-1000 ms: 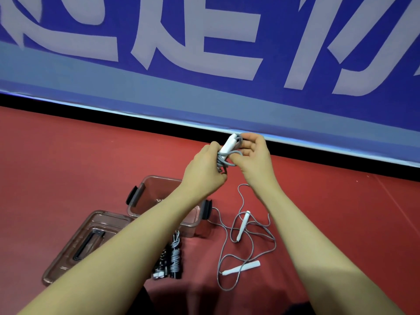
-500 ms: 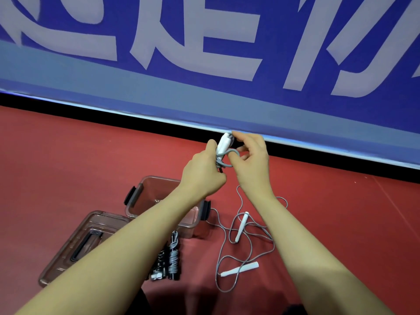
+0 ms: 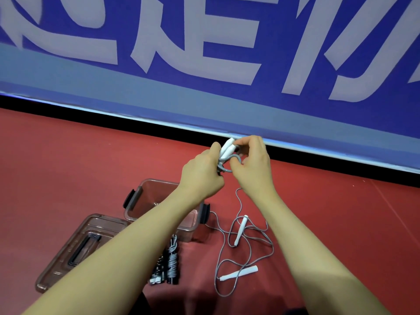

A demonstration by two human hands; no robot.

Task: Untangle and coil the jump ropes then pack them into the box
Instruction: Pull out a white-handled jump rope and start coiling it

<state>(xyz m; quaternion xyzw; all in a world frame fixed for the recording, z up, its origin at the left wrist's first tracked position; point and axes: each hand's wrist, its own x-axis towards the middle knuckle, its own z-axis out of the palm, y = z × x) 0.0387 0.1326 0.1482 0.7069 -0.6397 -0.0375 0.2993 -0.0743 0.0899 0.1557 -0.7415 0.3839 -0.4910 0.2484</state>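
Along the far edge of the scene a tall blue banner with large pale lettering point(image 3: 204, 53) stands upright, its base meeting the wide red floor mat point(image 3: 68, 155) that fills the lower half of the view. On that mat, low and left of centre, sits an open translucent brown plastic storage box with black side latches point(image 3: 145, 196), partly hidden behind the left forearm, and just beside it to the left lies its matching translucent brown lid with a black recessed handle point(image 3: 75, 248), flat on the mat. To the right of the box a loose grey jump rope with two white handles point(image 3: 238, 244) sprawls in uneven loops across the mat, one end of the cord running up towards the hands. In front of the box lie two wound bundles of dark and grey jump ropes point(image 3: 170, 264), side by side. Raised above all this, the left hand point(image 3: 202, 171) is curled round a small coiled grey jump rope with a white handle point(image 3: 227, 153), while the right hand point(image 3: 252, 160) pinches the cord beside that handle with bent fingers
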